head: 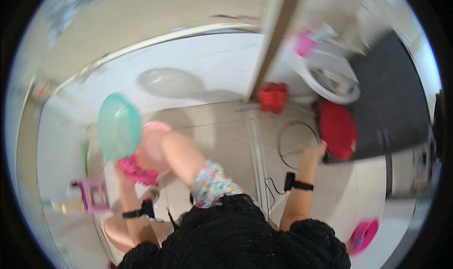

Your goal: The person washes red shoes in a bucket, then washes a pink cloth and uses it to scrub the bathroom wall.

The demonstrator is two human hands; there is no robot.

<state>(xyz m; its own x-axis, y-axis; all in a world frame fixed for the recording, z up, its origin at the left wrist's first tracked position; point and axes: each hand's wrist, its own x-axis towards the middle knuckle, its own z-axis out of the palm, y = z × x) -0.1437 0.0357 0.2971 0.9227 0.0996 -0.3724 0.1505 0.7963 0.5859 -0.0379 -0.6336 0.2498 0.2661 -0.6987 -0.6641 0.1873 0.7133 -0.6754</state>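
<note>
At the left, a translucent teal basin (119,127) is held up on its side, its lower rim at my left hand (119,167). A bright pink cloth (138,171) hangs at the same hand and hides part of the fingers. Behind the cloth is a pale pink tub (154,150), partly covered by my leg. On the right, my right hand (319,149) is at the lower rim of a red oval basin (338,129), which is tilted beside a dark surface. Blur softens both hands.
A white basin (332,78) with things inside sits on the dark table (389,102). A door frame (276,39) and floor track (256,155) divide the space. Red footwear (273,97), a black cable (281,148), a purple stool (93,194) and a magenta basin (366,235) stand around.
</note>
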